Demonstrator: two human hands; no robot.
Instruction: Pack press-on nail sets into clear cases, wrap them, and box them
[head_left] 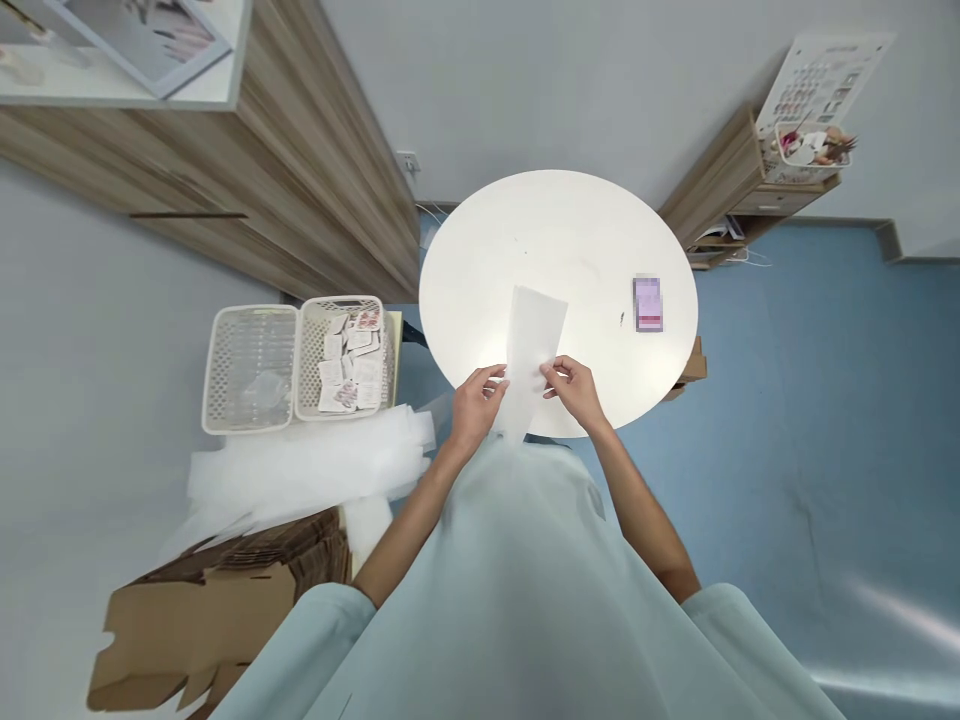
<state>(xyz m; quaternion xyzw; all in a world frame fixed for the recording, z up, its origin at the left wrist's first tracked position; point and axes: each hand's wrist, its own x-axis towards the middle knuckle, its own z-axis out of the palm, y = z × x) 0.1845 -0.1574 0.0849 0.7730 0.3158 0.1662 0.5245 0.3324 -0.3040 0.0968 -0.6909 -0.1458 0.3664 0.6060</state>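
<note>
A thin, translucent white sheet point(534, 325), long and narrow, stands out from my body over the near part of the round white table point(480, 250). My left hand point(478, 408) pinches its left edge between thumb and fingers. On the opposite edge, my right hand point(574, 388) grips the sheet with thumb and forefinger, its other fingers curled behind. The sheet's lower end reaches down to my pale green top. Whether it is one layer or a flat pouch I cannot tell. A purple-screened phone point(648, 303) lies on the table's right side.
Two white plastic baskets stand at left: one with clear plastic cases point(255, 370), one with printed packets point(351, 365). Below them lie a heap of white translucent sheets point(307, 465) and folded brown cardboard boxes point(195, 620). Wooden cabinets point(315, 150) flank the table.
</note>
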